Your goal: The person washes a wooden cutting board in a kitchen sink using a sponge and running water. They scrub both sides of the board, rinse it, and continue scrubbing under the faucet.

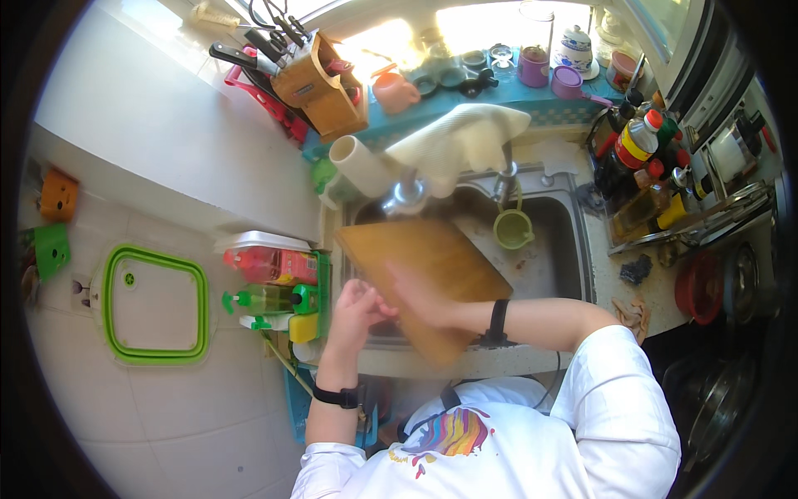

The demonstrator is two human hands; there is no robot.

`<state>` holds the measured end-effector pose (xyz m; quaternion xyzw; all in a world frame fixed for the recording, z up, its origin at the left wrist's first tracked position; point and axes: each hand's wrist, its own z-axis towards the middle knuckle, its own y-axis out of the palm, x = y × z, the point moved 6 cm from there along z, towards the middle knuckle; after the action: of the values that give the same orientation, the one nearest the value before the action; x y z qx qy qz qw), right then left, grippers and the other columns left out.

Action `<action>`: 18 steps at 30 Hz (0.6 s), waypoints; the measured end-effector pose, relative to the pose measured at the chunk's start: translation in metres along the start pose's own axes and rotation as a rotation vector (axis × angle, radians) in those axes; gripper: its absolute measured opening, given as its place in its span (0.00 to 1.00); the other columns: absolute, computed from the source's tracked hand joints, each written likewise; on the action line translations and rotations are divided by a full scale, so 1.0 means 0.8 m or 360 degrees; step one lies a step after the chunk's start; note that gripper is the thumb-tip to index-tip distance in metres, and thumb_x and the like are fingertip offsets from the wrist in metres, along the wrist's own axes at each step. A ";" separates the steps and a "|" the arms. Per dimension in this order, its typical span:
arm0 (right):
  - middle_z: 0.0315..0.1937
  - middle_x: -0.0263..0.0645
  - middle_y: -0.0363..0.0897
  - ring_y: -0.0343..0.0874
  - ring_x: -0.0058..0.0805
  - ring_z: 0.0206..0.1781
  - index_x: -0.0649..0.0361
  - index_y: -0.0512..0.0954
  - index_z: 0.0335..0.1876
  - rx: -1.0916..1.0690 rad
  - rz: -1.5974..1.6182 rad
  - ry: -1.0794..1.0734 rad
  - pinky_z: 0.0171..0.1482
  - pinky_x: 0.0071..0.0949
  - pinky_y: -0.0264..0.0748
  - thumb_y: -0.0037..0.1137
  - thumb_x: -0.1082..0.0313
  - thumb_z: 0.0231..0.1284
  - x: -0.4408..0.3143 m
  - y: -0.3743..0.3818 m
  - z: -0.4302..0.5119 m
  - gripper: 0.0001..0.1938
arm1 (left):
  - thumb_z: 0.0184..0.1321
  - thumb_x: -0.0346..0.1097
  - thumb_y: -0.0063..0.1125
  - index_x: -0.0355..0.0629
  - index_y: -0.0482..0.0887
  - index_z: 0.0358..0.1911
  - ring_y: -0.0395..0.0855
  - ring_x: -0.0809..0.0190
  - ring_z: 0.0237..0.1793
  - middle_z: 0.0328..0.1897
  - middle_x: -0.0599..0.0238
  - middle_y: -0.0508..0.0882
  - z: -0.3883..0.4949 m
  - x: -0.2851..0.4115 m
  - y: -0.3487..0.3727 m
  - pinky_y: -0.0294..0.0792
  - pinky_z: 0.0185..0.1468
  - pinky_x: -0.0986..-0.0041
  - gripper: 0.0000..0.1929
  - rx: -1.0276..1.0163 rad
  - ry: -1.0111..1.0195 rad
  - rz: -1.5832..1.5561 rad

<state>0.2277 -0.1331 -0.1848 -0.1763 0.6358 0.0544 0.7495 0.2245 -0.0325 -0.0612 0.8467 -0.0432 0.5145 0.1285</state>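
A wooden cutting board (449,256) lies slanted across the left part of a steel sink (548,268), its near corner over the counter's front edge. My right hand (421,293) is laid flat against the board's face, fingers stretched towards its far left side and blurred. No object shows under that palm. Beside the board's left edge is my left hand (361,309) with curled fingers; whether they grip the edge cannot be made out. Behind the board stands a metal faucet (405,196).
A green strainer cup (513,227) hangs in the sink's right part. White textured cloth (458,143) drapes over the faucet area. Left stand detergent bottles (274,265) in a green rack; right, sauce bottles (636,146). A knife block (321,87) sits at the back left.
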 end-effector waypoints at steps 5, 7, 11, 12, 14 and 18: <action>0.63 0.49 0.63 0.60 0.44 0.66 0.61 0.66 0.61 0.0034 -0.0160 0.0308 0.68 0.35 0.52 0.28 0.56 0.71 0.096 -0.069 0.031 0.22 | 0.66 0.33 0.48 0.44 0.69 0.36 0.80 0.66 0.30 0.28 0.67 0.77 -0.004 0.004 0.006 0.78 0.41 0.66 0.04 -0.0061 -0.0024 0.0040; 0.64 0.43 0.63 0.60 0.38 0.67 0.64 0.65 0.62 0.0112 0.0915 0.0369 0.69 0.40 0.51 0.28 0.55 0.73 0.107 -0.103 0.059 0.24 | 0.66 0.33 0.49 0.44 0.70 0.35 0.80 0.67 0.30 0.29 0.67 0.78 -0.002 0.006 0.010 0.78 0.40 0.69 0.04 -0.0107 -0.0044 0.0074; 0.45 0.50 0.75 0.78 0.41 0.45 0.63 0.72 0.48 0.0509 0.2035 0.0686 0.45 0.36 0.74 0.40 0.65 0.66 0.111 -0.145 0.098 0.13 | 0.67 0.38 0.47 0.45 0.72 0.34 0.78 0.70 0.29 0.30 0.69 0.78 0.004 0.002 -0.001 0.75 0.36 0.74 0.07 -0.0028 -0.0072 0.0257; 0.44 0.49 0.75 0.78 0.41 0.44 0.62 0.73 0.48 0.0437 0.1409 0.0640 0.44 0.35 0.74 0.41 0.65 0.66 0.101 -0.150 0.103 0.12 | 0.68 0.39 0.46 0.45 0.73 0.34 0.77 0.71 0.29 0.29 0.70 0.77 0.005 0.000 -0.006 0.73 0.35 0.76 0.07 -0.0020 -0.0086 0.0261; 0.43 0.49 0.75 0.78 0.42 0.43 0.61 0.74 0.46 0.0152 0.0293 0.0401 0.43 0.35 0.74 0.41 0.64 0.66 0.065 -0.139 0.110 0.12 | 0.68 0.40 0.45 0.46 0.74 0.34 0.74 0.74 0.29 0.28 0.73 0.76 0.009 -0.004 -0.016 0.70 0.35 0.79 0.09 0.0039 -0.0041 0.0318; 0.43 0.47 0.75 0.76 0.41 0.46 0.61 0.76 0.46 0.0056 -0.0209 -0.0103 0.47 0.35 0.73 0.41 0.63 0.66 -0.018 -0.083 0.095 0.13 | 0.68 0.42 0.46 0.49 0.76 0.34 0.68 0.76 0.31 0.27 0.79 0.72 0.018 -0.010 -0.024 0.63 0.39 0.82 0.09 0.0163 0.0117 0.0376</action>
<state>0.3165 -0.1672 -0.1480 -0.2023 0.5993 -0.0004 0.7745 0.2374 -0.0179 -0.0777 0.8217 -0.1117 0.5583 0.0251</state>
